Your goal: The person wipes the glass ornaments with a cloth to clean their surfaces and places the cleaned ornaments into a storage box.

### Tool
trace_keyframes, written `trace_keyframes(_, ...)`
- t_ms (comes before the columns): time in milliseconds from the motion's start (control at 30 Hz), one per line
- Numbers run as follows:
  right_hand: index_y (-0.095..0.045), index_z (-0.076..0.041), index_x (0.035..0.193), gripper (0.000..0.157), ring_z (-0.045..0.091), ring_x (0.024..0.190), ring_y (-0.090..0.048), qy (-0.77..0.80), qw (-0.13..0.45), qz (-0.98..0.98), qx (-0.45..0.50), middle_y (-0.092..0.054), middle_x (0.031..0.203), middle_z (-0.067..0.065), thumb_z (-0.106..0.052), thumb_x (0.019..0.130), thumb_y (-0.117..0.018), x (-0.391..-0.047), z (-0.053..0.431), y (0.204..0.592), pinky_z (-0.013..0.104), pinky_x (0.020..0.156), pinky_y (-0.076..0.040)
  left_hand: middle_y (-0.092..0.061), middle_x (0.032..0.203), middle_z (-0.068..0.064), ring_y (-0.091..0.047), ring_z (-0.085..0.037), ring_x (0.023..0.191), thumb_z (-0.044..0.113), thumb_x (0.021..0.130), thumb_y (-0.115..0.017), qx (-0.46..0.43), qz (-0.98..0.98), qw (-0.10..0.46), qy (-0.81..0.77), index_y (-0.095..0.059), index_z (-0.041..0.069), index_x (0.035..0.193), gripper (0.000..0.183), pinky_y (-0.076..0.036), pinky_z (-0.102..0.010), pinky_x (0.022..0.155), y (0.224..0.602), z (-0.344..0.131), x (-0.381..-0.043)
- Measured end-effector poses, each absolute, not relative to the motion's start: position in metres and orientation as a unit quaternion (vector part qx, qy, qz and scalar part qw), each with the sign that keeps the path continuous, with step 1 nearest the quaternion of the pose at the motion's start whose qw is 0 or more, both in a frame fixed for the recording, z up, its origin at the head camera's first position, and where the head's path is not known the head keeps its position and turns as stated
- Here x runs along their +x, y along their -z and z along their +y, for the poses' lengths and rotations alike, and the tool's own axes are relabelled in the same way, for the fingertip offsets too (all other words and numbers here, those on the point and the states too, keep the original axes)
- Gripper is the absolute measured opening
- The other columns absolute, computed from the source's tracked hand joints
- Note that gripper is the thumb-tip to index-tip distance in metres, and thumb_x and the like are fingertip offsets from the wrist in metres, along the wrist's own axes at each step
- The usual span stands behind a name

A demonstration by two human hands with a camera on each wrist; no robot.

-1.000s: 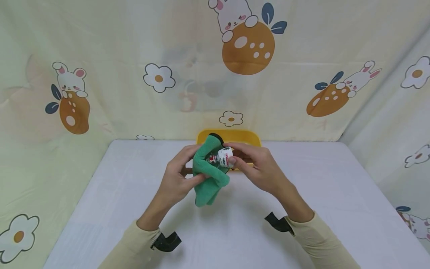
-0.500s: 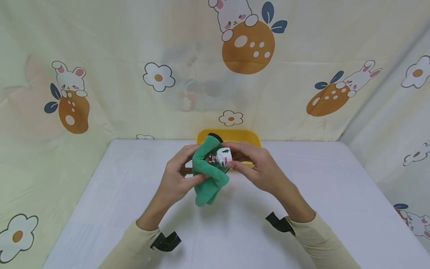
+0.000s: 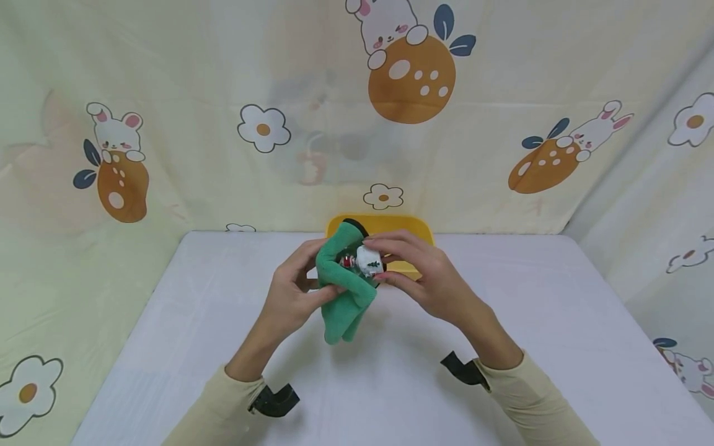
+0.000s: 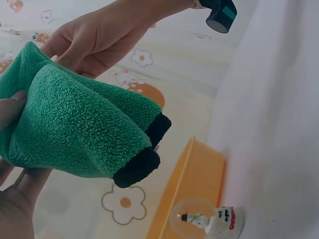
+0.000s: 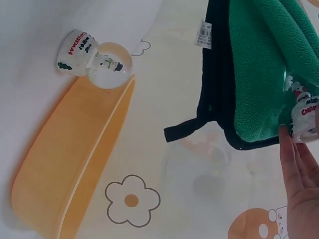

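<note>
My left hand [image 3: 290, 294] holds a green towel [image 3: 347, 303] with black edging, folded around the glass ball of a snow globe [image 3: 369, 260]. The globe lies on its side, its white base pointing right. With thumb and fingers, my right hand [image 3: 432, 272] grips that base. In the right wrist view, red lettering and a small red and white figure show on this snow globe [image 5: 304, 117], while the towel [image 5: 259, 74] covers part of the ball. From the left wrist, the towel [image 4: 79, 119] hides the held globe.
A yellow bin [image 3: 390, 221] sits at the table's back edge, behind the hands. Beside it stands a second snow globe [image 5: 75, 52] with a snowman inside, hidden in the head view. A white cloth covers the table [image 3: 390, 384]; a printed curtain [image 3: 318, 62] hangs behind.
The globe's base has turned in my right fingers, so a green tree now faces up instead of the lettering. Towel and globe have shifted slightly left.
</note>
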State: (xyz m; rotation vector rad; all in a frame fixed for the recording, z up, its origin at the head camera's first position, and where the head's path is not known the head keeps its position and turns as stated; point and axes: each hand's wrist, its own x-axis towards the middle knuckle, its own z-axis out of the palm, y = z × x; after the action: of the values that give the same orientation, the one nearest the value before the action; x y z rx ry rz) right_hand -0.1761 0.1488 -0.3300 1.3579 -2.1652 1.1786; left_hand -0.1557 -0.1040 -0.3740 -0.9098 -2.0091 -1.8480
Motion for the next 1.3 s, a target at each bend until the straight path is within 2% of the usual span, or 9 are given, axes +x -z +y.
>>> trace_keyframes(100, -0.064, -0.005, 0.132, 0.062, 0.024, 0.118, -0.062, -0.403, 0.180, -0.756, 0.484, -0.062, 0.131, 0.011, 0.008, 0.075, -0.083, -0.1774, 0.1489, 0.3301, 0.033, 0.089, -0.061, -0.057, 0.136, -0.011, -0.061, -0.026, 0.118, -0.011, 0.085, -0.074, -0.312, -0.690, 0.125, 0.641, -0.052, 0.005, 0.143, 0.064, -0.063, -0.039, 0.082, 0.3735, -0.1046, -0.1557)
trace_keyframes(300, -0.069, -0.006, 0.125, 0.058, 0.028, 0.122, -0.060, -0.377, 0.216, -0.743, 0.509, -0.063, 0.130, 0.014, 0.010, 0.071, -0.084, -0.1809, 0.1496, 0.3307, 0.021, 0.097, -0.055, -0.055, 0.137, -0.011, -0.060, -0.027, 0.119, -0.011, 0.086, -0.073, -0.307, -0.683, 0.105, 0.654, -0.051, 0.006, 0.144, 0.064, -0.062, -0.040, 0.084, 0.3732, -0.1053, -0.1563)
trace_keyframes(467, -0.070, -0.008, 0.121, 0.059, 0.030, 0.123, -0.059, -0.368, 0.219, -0.734, 0.527, -0.061, 0.131, 0.016, 0.017, 0.069, -0.083, -0.1821, 0.1492, 0.3300, 0.021, 0.098, -0.054, -0.055, 0.137, -0.011, -0.061, -0.028, 0.117, -0.010, 0.087, -0.073, -0.297, -0.682, 0.091, 0.662, -0.051, 0.009, 0.144, 0.064, -0.062, -0.040, 0.084, 0.3741, -0.1058, -0.1566)
trace_keyframes(600, -0.069, -0.005, 0.125, 0.059, 0.030, 0.122, -0.061, -0.364, 0.216, -0.740, 0.522, -0.062, 0.132, 0.016, 0.016, 0.072, -0.082, -0.1814, 0.1492, 0.3305, 0.021, 0.097, -0.054, -0.056, 0.137, -0.011, -0.061, -0.028, 0.116, -0.009, 0.088, -0.073, -0.286, -0.683, 0.083, 0.667, -0.052, 0.009, 0.144, 0.063, -0.062, -0.040, 0.084, 0.3745, -0.1061, -0.1557)
trace_keyframes(733, -0.067, -0.005, 0.131, 0.058, 0.027, 0.121, -0.063, -0.376, 0.204, -0.753, 0.501, -0.064, 0.131, 0.013, 0.009, 0.077, -0.082, -0.1791, 0.1495, 0.3322, 0.025, 0.094, -0.057, -0.055, 0.137, -0.012, -0.061, -0.028, 0.115, -0.008, 0.088, -0.073, -0.286, -0.679, 0.076, 0.672, -0.052, 0.008, 0.143, 0.061, -0.062, -0.040, 0.084, 0.3742, -0.1055, -0.1547)
trace_keyframes(900, -0.063, -0.005, 0.136, 0.061, 0.022, 0.109, -0.069, -0.424, 0.164, -0.752, 0.477, -0.065, 0.127, 0.010, 0.005, 0.079, -0.082, -0.1763, 0.1489, 0.3345, 0.034, 0.087, -0.062, -0.056, 0.136, -0.011, -0.061, -0.028, 0.115, -0.008, 0.087, -0.074, -0.296, -0.679, 0.074, 0.667, -0.053, 0.007, 0.142, 0.060, -0.062, -0.040, 0.084, 0.3718, -0.1043, -0.1530)
trace_keyframes(1100, -0.063, -0.005, 0.134, 0.056, 0.015, 0.091, -0.072, -0.446, 0.136, -0.763, 0.448, -0.068, 0.122, 0.008, 0.003, 0.082, -0.081, -0.1745, 0.1494, 0.3349, 0.028, 0.082, -0.062, -0.056, 0.137, -0.009, -0.060, -0.027, 0.118, -0.006, 0.087, -0.075, -0.308, -0.685, 0.082, 0.655, -0.054, 0.009, 0.142, 0.060, -0.062, -0.040, 0.084, 0.3703, -0.1028, -0.1522)
trace_keyframes(1300, -0.065, -0.006, 0.130, 0.045, 0.010, 0.087, -0.071, -0.454, 0.114, -0.775, 0.424, -0.072, 0.110, 0.003, -0.003, 0.087, -0.079, -0.1741, 0.1488, 0.3340, 0.027, 0.074, -0.063, -0.056, 0.138, -0.008, -0.060, -0.027, 0.118, -0.006, 0.088, -0.075, -0.317, -0.689, 0.099, 0.644, -0.053, 0.008, 0.142, 0.061, -0.063, -0.040, 0.082, 0.3711, -0.1027, -0.1521)
